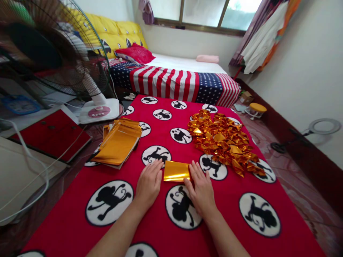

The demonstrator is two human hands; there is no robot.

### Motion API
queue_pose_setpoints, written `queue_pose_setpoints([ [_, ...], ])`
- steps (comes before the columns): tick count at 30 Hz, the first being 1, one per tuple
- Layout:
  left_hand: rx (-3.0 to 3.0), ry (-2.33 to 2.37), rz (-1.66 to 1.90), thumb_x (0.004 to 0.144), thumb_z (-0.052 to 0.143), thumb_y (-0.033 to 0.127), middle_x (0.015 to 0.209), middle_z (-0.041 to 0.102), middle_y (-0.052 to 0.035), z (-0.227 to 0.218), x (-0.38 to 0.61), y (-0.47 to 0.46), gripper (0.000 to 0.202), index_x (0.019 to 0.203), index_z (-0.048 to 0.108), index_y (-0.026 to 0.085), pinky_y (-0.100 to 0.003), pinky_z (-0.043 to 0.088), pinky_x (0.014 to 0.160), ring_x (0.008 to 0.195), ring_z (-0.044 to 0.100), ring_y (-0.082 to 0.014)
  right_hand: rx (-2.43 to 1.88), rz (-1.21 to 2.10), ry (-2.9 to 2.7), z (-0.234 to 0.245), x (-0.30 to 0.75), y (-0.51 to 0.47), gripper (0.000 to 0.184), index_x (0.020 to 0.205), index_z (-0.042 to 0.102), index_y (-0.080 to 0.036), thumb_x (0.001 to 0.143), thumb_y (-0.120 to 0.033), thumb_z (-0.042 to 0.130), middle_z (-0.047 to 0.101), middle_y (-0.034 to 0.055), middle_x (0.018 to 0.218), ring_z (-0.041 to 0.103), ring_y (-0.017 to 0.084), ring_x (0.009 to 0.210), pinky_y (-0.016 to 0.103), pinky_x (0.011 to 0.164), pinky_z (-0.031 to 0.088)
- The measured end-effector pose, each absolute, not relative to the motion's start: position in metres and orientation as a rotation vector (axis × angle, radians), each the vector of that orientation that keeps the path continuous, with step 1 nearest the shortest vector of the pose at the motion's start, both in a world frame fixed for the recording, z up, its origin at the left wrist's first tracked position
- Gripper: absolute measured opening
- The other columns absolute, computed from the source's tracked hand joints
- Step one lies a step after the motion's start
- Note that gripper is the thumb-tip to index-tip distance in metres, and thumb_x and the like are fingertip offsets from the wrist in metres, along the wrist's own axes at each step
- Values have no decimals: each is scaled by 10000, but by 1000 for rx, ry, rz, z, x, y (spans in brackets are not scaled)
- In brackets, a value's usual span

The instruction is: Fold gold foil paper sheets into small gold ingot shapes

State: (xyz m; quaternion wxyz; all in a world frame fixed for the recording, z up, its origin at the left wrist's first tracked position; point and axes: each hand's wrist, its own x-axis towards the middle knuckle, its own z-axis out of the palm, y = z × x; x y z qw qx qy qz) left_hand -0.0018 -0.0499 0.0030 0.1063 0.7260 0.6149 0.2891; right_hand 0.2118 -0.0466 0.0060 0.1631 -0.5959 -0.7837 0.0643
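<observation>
- At the middle of the red cloth (155, 226), which I inspect through the head camera, one gold sheet (175, 171) lies flat between the two hands, its foil face reflecting a bright band.
- Left hand (148, 184): palm down, fingers extended and together, fingertips just beside the sheet's left edge. I record it as unclosed and gripping nothing; whether the fingertips touch that edge I cannot tell.
- Right hand (200, 191): palm down, fingers extended along the sheet's right edge, thumb apart from them at the near right corner. I find contact with the sheet but no closed grip.
- Left of the hands, well apart from them, I note a stack of gold sheets (118, 141), its edges uneven and fanned.
- Right of centre and farther off, I note a pile of crumpled gold pieces (219, 139), loosely heaped and glossy.
- Cloth pattern: black monkey figures inside white discs, several partly covered by the hands, stack and pile.
- To the left I log a fan (34, 46) on a white base, near a dark red folder (53, 134).
- Beyond the cloth I log a bed (166, 80) draped in stars and stripes, bearing a red pillow (135, 53).
- On the floor at right: a yellow-topped stool (257, 108).
</observation>
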Motion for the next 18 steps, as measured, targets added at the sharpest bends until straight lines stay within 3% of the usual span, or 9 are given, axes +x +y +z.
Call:
queue_pose_setpoints([
  [3, 1993, 1809, 1033, 934, 363, 173, 1295, 622, -83, 0, -7, -48, 397, 1266, 580, 181, -420, 433, 1072, 1237, 542, -203, -1632, 209, -2204, 4, 216, -49, 749, 1482, 303, -148, 854, -460, 568, 289, 166, 1544, 259, 289, 1433, 560, 1141, 176],
  [5, 1954, 1794, 1079, 906, 370, 126, 1280, 628, -75, -2, -9, -48, 419, 1261, 583, 190, -407, 443, 1067, 1219, 553, -199, -1576, 228, -2190, 5, 214, -51, 793, 1485, 295, -175, 812, -429, 630, 231, 151, 1569, 213, 290, 1449, 557, 1144, 180],
  [9, 1936, 1805, 1081, 867, 383, 79, 1266, 630, -75, -2, -8, -48, 450, 1249, 591, 194, -420, 444, 1067, 1203, 560, -207, -1406, 207, -2204, 7, 208, -50, 572, 1402, 444, -209, 853, -278, 585, 262, 118, 1565, 207, 271, 1452, 526, 1132, 251],
  [13, 1934, 1810, 1089, 858, 405, 87, 1250, 638, -73, -2, -7, -47, 440, 1234, 600, 209, -429, 456, 1053, 1188, 572, -213, -1265, 120, -2174, 7, 202, -43, 252, 1062, 687, -228, 895, -172, 506, 441, 98, 1473, 368, 257, 1376, 517, 1094, 324],
  [15, 1934, 1801, 1092, 858, 415, 95, 1251, 638, -71, -2, -8, -47, 434, 1232, 600, 214, -426, 462, 1045, 1188, 574, -214, -1239, 152, -2093, 10, 199, -40, 223, 943, 718, -246, 900, -169, 513, 537, 81, 1388, 459, 244, 1294, 487, 1061, 373],
  [18, 1912, 1783, 1114, 866, 438, 123, 1245, 642, -74, -2, -9, -47, 407, 1226, 604, 213, -426, 462, 1040, 1182, 579, -217, -1264, 325, -1790, 23, 193, -38, 174, 925, 732, -253, 888, -222, 565, 643, 79, 1176, 568, 226, 1099, 418, 962, 450],
])
